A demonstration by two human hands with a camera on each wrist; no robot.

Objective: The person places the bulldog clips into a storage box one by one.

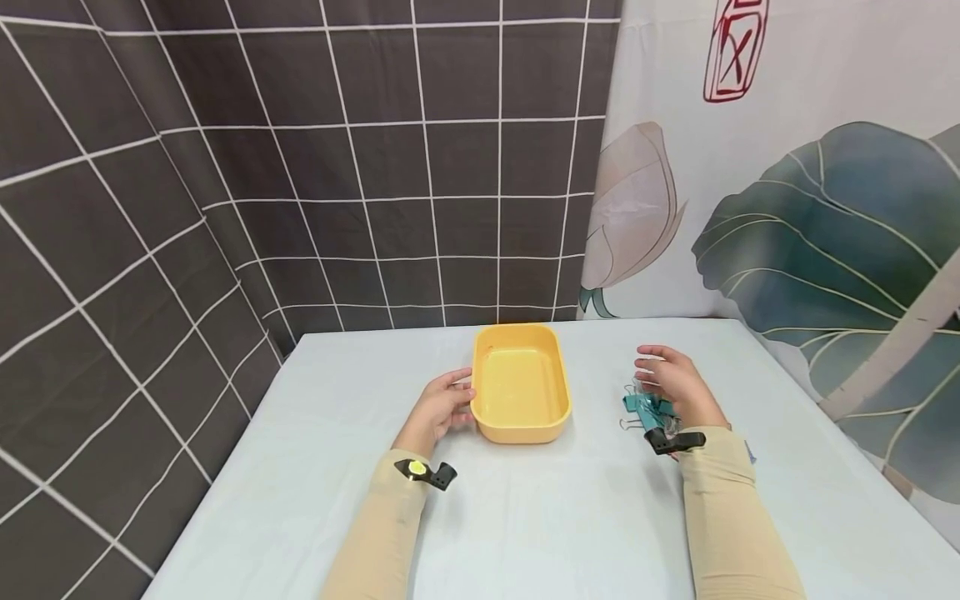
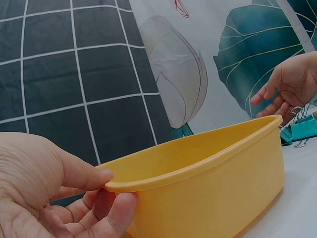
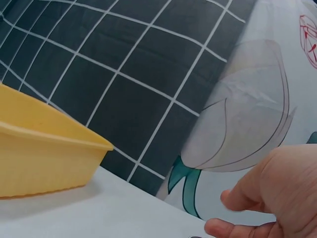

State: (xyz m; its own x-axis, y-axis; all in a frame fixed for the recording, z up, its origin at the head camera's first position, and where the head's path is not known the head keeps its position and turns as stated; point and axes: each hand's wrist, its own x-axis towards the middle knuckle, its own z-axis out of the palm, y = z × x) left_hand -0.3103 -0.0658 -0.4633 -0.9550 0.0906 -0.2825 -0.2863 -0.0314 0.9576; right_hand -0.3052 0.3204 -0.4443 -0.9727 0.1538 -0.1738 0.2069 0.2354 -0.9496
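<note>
White bench (image 1: 570, 521): left grip (image 1: 437, 411) pinches yellow tub (image 1: 521, 434), likely steadying it; right grip (image 1: 681, 388), loose-fingered, by teal clips (image 1: 634, 404) right of tub.

This looks like a screened-off indoor corner; what kind of room lies beyond cannot be told. Dark grid-printed cloth (image 1: 463, 160) hangs behind the far edge and along the left edge of the white-covered bench (image 1: 562, 517), flower-printed cloth (image 1: 795, 225) behind its far right corner.
</note>
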